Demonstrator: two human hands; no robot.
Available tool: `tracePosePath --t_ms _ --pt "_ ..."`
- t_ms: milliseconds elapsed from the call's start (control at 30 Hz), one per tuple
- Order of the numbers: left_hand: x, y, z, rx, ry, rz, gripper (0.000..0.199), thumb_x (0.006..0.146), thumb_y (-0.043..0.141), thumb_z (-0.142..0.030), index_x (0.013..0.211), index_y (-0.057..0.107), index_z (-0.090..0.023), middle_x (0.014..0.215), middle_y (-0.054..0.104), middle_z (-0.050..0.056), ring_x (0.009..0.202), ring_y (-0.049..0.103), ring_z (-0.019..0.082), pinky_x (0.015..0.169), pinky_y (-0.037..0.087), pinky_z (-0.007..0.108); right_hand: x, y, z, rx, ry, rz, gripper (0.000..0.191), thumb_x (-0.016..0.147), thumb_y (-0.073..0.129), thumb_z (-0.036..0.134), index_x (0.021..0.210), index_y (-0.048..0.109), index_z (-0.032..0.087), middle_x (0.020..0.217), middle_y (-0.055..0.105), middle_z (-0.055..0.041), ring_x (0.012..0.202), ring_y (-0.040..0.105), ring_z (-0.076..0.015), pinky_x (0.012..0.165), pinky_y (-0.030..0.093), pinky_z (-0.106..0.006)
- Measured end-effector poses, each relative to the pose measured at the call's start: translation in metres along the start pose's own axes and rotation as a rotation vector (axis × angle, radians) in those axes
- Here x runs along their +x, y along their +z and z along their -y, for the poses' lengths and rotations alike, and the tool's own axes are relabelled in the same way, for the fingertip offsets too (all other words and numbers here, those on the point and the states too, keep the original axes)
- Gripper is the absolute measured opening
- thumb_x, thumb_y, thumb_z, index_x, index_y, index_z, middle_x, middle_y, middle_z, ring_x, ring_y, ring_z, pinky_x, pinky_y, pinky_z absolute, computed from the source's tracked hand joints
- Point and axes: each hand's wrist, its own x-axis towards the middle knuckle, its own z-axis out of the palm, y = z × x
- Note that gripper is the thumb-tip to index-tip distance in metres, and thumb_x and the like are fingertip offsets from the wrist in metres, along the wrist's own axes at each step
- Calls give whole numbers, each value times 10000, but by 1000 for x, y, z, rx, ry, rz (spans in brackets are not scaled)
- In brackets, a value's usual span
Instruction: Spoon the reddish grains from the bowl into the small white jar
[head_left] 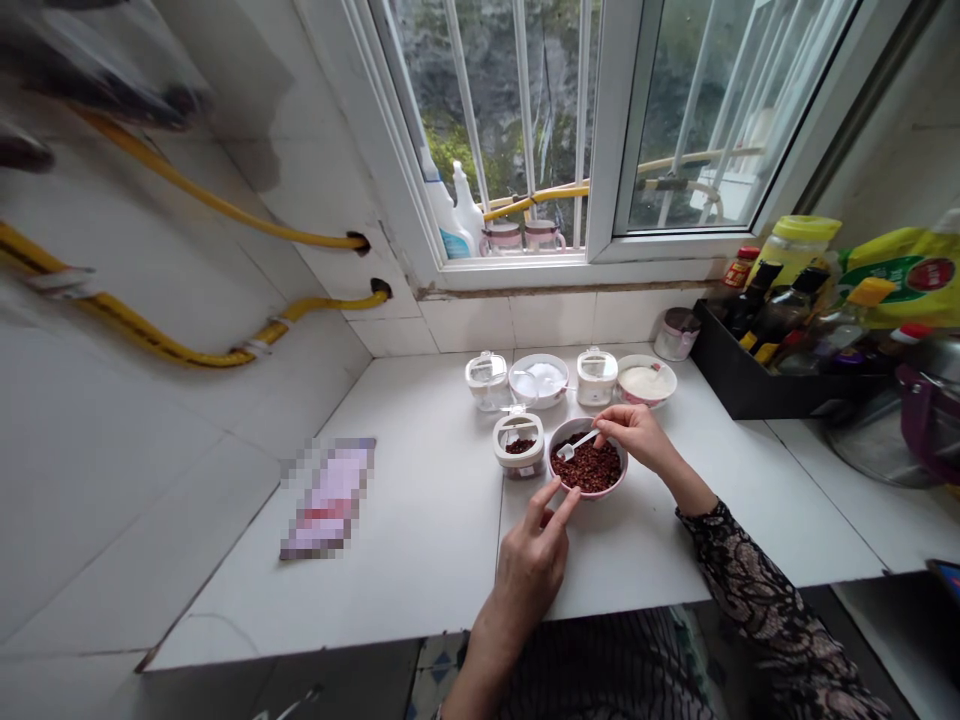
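While the right hand (pixel 637 434) pinches the white spoon (pixel 578 444), its scoop sits left of that hand, inside the bowl (pixel 609 490) | left hand (pixel 534 555) unclenched, two fingertips (pixel 574 493) at the bowl's near rim | lidded jar (pixel 519 462) just left of the bowl

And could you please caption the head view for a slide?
Right hand holds a white spoon over reddish grains in a bowl, left hand at its rim.

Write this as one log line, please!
Right hand: holds small white plastic spoon | Left hand: at round pink-rimmed bowl | Bowl: dark red grains
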Motion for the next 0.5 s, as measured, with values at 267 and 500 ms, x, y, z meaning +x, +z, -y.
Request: tracePosePath --t_ms 267,500 --pt "1 0 0 6 11 -13 577 931 411 -15 1460 465 -240 1355 560 151 874 688 129 771 602 243 2 -2 2 107 111 -10 257 621 702 399 685 708 150 497 689 -37 380 406 -86 390 252 -218" --pt "1 1 0 -6 14 -23 560 931 417 -4 1441 484 -227 1353 556 149 880 686 125 792 600 242 1 -6 12 171 203 -18 187 576 708 330 641 697 155 485 692 -41 319 249 -44 340 141 -209"
